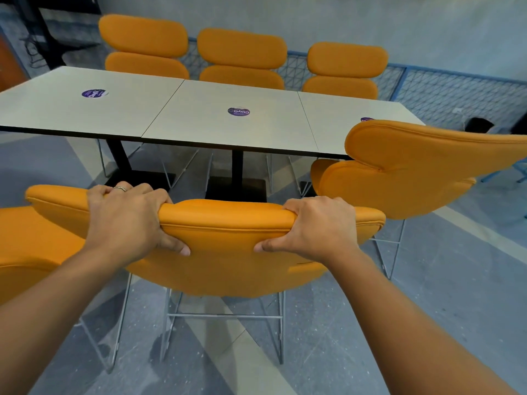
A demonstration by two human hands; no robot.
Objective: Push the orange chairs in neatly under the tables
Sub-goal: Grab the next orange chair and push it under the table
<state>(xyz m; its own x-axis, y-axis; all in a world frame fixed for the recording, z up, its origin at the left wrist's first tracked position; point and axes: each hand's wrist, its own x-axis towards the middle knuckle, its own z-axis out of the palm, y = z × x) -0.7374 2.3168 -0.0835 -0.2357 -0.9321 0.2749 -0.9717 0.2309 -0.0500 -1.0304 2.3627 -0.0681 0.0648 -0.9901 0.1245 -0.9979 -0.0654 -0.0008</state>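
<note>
An orange chair (228, 243) on wire legs stands in front of me, its back facing me, a short way out from the middle table (228, 129). My left hand (128, 220) grips the top of its backrest on the left, fingers over the top and thumb on the near face. My right hand (310, 226) grips the same top edge further right. Another orange chair (413, 172) stands at the right, close to the table edge. Part of a third orange chair (25, 240) shows at the far left.
Three grey table tops (85, 109) stand in a row on black pedestals (236, 178), each with a purple sticker (239, 111). Three orange chairs (242, 58) line the far side. A blue mesh fence (456, 92) runs behind them. Grey patterned floor (427, 295) lies around me.
</note>
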